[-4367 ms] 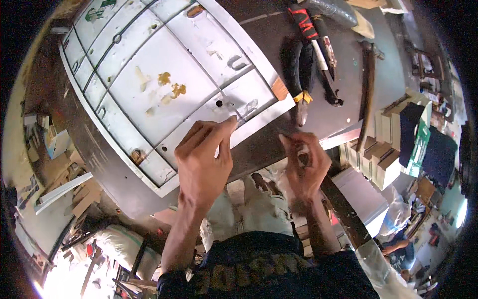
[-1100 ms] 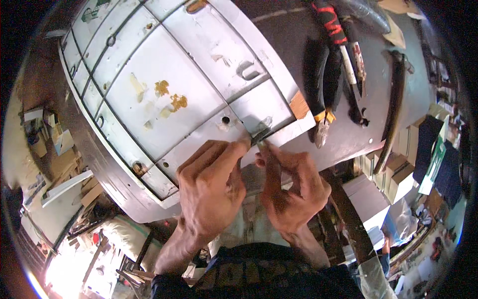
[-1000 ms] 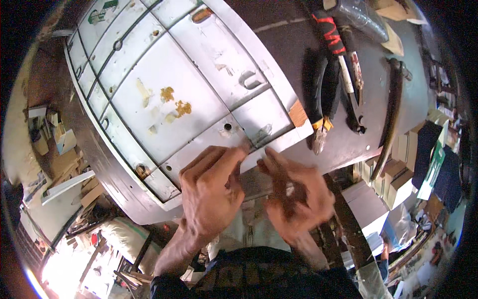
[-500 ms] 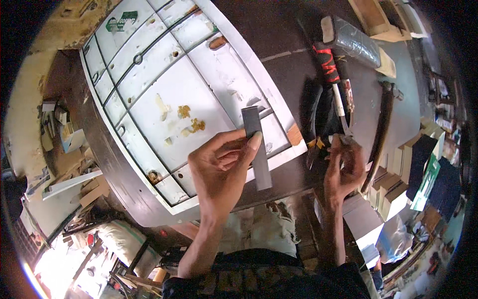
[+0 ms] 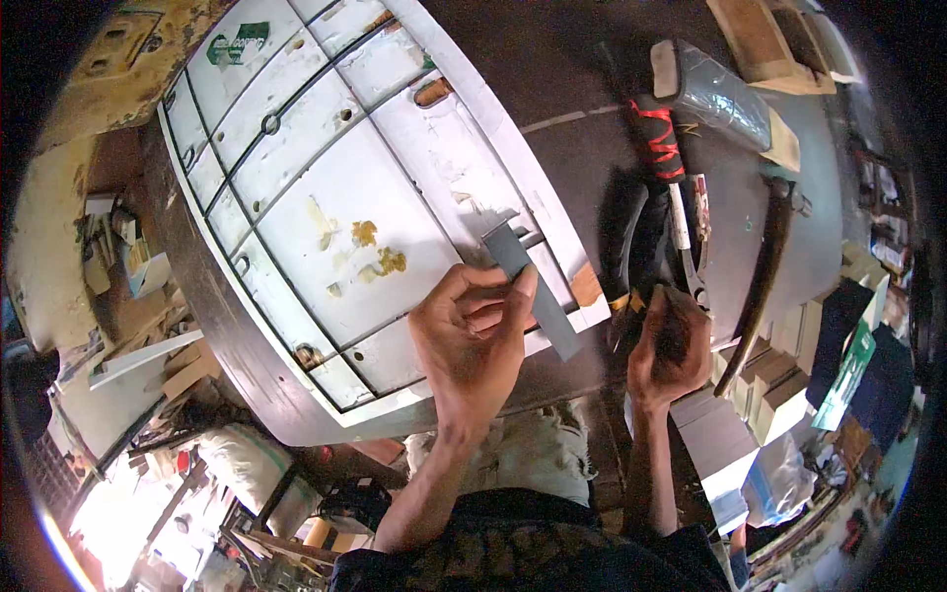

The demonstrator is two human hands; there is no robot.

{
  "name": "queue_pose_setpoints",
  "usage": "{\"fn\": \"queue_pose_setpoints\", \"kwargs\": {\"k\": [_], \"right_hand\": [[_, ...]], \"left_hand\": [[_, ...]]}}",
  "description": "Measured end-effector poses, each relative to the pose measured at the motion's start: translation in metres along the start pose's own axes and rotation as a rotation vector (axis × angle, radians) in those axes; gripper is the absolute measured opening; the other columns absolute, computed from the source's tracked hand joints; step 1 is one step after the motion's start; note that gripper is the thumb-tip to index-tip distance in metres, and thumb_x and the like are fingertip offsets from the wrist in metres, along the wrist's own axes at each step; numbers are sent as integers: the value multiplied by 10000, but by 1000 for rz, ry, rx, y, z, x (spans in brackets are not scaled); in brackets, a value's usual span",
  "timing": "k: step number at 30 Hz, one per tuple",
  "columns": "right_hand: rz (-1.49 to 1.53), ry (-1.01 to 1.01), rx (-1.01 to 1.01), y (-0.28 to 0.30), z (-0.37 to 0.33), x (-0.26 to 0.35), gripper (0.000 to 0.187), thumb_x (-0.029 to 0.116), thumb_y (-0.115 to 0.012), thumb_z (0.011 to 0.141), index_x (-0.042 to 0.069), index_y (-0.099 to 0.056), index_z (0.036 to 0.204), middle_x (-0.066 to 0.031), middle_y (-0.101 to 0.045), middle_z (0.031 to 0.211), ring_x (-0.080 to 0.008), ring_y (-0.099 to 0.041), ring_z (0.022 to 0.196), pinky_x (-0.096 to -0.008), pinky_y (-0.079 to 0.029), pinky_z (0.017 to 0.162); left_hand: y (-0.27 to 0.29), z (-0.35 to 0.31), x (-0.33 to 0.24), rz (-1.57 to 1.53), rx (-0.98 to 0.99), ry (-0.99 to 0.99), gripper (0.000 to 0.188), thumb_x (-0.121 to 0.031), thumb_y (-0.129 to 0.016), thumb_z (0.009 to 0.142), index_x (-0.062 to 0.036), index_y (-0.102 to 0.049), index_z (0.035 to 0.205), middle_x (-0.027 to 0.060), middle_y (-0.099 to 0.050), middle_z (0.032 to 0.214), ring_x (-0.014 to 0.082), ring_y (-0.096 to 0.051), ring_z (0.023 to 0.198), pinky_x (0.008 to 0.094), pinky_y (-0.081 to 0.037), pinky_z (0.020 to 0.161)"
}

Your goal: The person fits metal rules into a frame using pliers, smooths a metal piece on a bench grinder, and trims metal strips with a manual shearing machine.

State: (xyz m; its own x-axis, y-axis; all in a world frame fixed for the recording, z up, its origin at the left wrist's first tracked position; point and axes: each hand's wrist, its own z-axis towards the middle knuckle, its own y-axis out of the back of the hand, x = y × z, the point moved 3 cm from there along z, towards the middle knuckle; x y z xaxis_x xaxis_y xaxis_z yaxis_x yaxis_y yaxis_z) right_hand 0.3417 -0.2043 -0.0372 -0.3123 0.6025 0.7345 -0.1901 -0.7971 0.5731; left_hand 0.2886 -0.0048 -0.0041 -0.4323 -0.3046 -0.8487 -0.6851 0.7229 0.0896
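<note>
My left hand (image 5: 469, 340) pinches a flat, dark grey strip (image 5: 555, 324) between thumb and fingers. The strip slants over the near right corner of a white panel (image 5: 306, 271), which has dark grooves, holes and brown stains. To the right, just past the panel's corner, my right hand (image 5: 671, 345) has its fingers drawn together; whatever they may hold is hidden. Just beyond that hand lie a tool with a red-and-black wrapped handle (image 5: 658, 143) and a white-handled tool (image 5: 679, 217).
A hammer (image 5: 764, 271) lies right of my right hand. Farther back rests a block wrapped in clear plastic (image 5: 715, 99), near a wooden box frame (image 5: 764, 44). Stacked pale blocks (image 5: 774, 390) stand at the right. The dark table (image 5: 552, 148) carries the panel.
My left hand has shifted right with the grey strip, which now slants more. The right hand has drawn slightly back from the tools, its fingers more tightly closed.
</note>
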Motion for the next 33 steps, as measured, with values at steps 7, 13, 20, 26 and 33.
{"fn": "queue_pose_setpoints", "kwargs": {"k": [7, 13, 20, 26, 33], "right_hand": [[-17, -32, -17, -1, -2, -3, 147, 21, -754, 827, -29, -693, 951, -141, -728, 875, -204, -697, 716, -292, -549, 665], [-27, 12, -7, 0, 1, 1, 131, 22, -740, 844, -30, -690, 953, -135, -721, 855, -190, -679, 702, -282, -535, 653], [125, -216, 22, 4, -1, 3, 98, 32, -720, 864, -16, -688, 944, -115, -713, 899, -137, -650, 773, -246, -501, 657], [317, 7, 120, 3, -4, 66, 62, 7, -698, 872, -3, -691, 932, -103, -710, 971, -162, -663, 852, -218, -523, 665], [350, 151, 1088, -46, -66, 146, 163, 18, -646, 871, -9, -689, 1026, -166, -682, 919, -275, -694, 821, -358, -551, 717]], "left_hand": [[0, 0, 0, -3, -2, 7, 189, -71, -751, 868, 62, -619, 892, 164, -703, 822, 181, -712, 774, 284, -607, 661], [0, 0, 2, 19, -3, 6, 187, -77, -755, 867, 51, -623, 901, 129, -702, 840, 171, -708, 780, 283, -606, 671], [23, -34, -27, -392, 70, 122, 185, -118, -785, 848, -9, -642, 888, 91, -700, 876, 106, -676, 828, 264, -591, 618], [65, -73, -64, -432, -5, 70, 136, -51, -760, 858, -21, -634, 815, 23, -662, 708, 64, -636, 625, 208, -557, 525], [149, -141, -94, -534, -98, -157, 102, 29, -730, 860, 18, -634, 829, 50, -668, 723, 68, -637, 631, 219, -553, 528]]}}
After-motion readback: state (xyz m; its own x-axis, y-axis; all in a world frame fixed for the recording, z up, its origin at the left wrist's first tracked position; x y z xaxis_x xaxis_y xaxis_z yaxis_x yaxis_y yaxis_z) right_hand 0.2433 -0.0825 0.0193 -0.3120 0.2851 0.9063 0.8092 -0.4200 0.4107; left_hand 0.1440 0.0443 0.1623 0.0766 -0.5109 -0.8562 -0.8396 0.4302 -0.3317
